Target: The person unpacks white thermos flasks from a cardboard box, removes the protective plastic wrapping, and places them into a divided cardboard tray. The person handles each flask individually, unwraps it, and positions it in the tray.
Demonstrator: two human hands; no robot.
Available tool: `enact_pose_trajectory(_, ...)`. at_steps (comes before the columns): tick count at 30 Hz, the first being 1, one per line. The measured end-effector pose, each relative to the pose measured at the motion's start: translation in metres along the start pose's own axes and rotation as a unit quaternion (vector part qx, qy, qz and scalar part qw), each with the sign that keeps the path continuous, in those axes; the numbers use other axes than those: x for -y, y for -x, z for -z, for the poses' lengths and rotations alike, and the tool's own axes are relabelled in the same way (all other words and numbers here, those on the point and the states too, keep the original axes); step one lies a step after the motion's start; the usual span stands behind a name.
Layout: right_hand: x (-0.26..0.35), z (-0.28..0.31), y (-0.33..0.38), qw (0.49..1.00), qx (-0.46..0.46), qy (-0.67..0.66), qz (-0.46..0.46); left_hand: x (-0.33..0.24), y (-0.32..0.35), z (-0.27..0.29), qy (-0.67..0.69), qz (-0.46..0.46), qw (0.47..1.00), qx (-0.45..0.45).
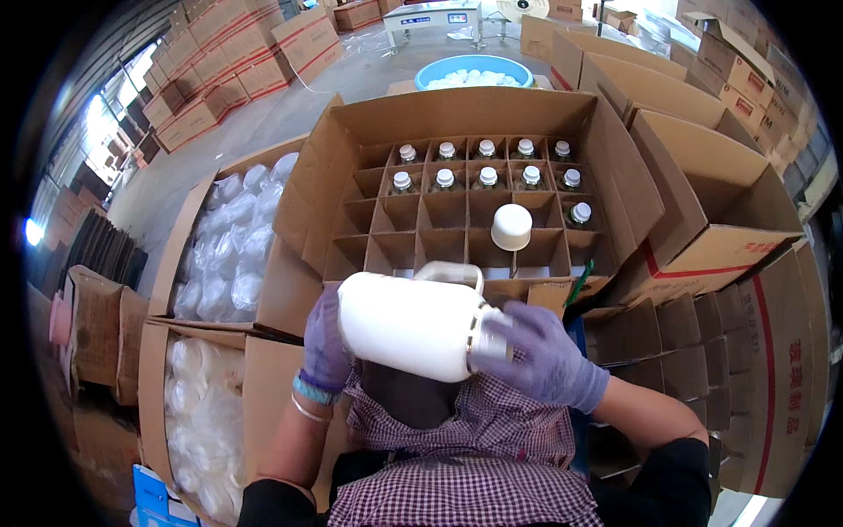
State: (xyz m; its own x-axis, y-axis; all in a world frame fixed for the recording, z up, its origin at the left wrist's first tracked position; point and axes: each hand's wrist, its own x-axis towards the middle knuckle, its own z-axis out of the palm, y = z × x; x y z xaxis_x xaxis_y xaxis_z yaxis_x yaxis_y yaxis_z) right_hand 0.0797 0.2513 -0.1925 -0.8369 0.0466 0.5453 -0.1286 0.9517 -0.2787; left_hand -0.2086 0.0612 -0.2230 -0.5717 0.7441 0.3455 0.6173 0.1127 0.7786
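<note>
A white vacuum jug [408, 325] with a pale handle lies sideways in front of my body. My left hand [325, 344], in a purple-grey glove, grips its base end. At the neck end, with its metal-coloured ring, the gloved fingers of my right hand [549, 358] are closed round it, slightly blurred; whether a stopper sits there I cannot tell. Just beyond, a white cup-shaped lid [511, 227] rests on the dividers of an open carton [457, 114]. Several clear bottles with white caps [488, 177] stand upright in the carton's far and right compartments.
Left are two cartons of plastic-wrapped items [228, 250]. Open cartons [702, 193] crowd the right, above cardboard dividers [663, 338]. A blue basin [474, 66] of white pieces stands beyond the main carton. Stacked boxes [233, 66] fill the far left.
</note>
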Motion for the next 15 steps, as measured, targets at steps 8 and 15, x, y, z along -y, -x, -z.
enact_pose_trajectory(8, -0.05, 0.033, 0.029, 0.878, -0.255, -0.299, -0.273, 0.086, -0.112, -0.072, -0.276, -0.136, 0.951, -0.043)
enact_pose_trajectory(15, -0.065, 0.039, 0.082, 0.743, -0.414, -0.344, -0.398, 0.097, -0.182, -0.118, -0.391, -0.136, 0.9, 0.135)
